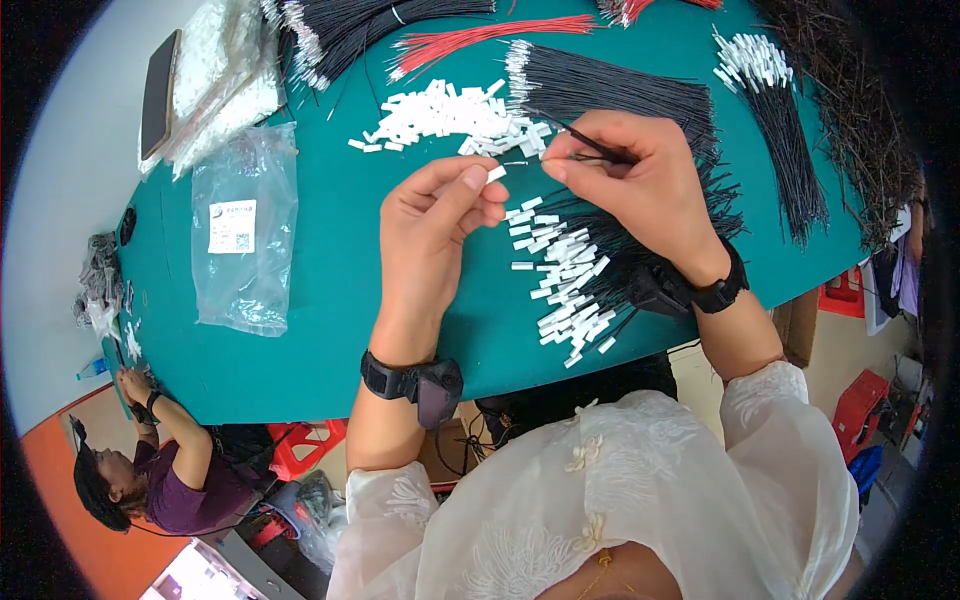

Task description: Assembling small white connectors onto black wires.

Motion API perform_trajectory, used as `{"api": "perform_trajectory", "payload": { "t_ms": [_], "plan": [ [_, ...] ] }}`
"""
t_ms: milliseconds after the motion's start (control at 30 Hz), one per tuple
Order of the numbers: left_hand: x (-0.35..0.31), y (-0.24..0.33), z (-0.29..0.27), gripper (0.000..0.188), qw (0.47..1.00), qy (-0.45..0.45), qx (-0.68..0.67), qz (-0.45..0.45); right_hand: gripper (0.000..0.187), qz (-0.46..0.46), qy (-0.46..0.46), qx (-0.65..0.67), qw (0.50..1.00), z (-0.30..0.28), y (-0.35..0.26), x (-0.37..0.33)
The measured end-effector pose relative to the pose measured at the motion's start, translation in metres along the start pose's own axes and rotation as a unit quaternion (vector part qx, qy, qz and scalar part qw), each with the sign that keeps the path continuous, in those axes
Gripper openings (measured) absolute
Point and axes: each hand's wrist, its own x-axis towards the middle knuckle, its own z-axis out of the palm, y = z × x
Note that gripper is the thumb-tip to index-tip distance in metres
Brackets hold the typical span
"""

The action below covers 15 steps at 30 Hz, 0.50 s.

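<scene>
My left hand (430, 215) pinches a small white plastic connector housing (496, 174) between thumb and forefinger. Just right of it, my right hand (635, 165) is closed around a thin black wire, whose bare metal tip (516, 163) points at the housing and looks slightly apart from it. A slim dark tool (572, 132), perhaps tweezers, also lies in the right hand; its far end reaches over the white pieces. Beyond my hands is a heap of loose white housings (440, 112). Below the right hand, black wires with white housings on their ends (570, 290) lie in a pile.
Bundles of black wires (620, 85) and red wires (490, 42) lie across the green table (340, 270). Another black bundle with white ends (780, 130) is at right. A clear plastic bag (243, 290) and a phone-like dark slab (160, 95) lie left. A co-worker (190, 480) sits lower left.
</scene>
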Motion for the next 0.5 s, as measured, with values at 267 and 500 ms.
{"api": "perform_trajectory", "payload": {
  "t_ms": [267, 500],
  "plan": [
    [0.0003, -0.0001, -0.0001, 0.017, 1.000, 0.011, 0.000, 0.013, 0.013, -0.008, -0.006, -0.015, 1.000, 0.0009, 0.0011, 0.0004],
    [0.0005, 0.0005, -0.0002, 0.018, 1.000, 0.002, -0.006, 0.011, 0.013, 0.002, -0.009, -0.027, 1.000, 0.0002, 0.0013, 0.0008]
  ]
}}
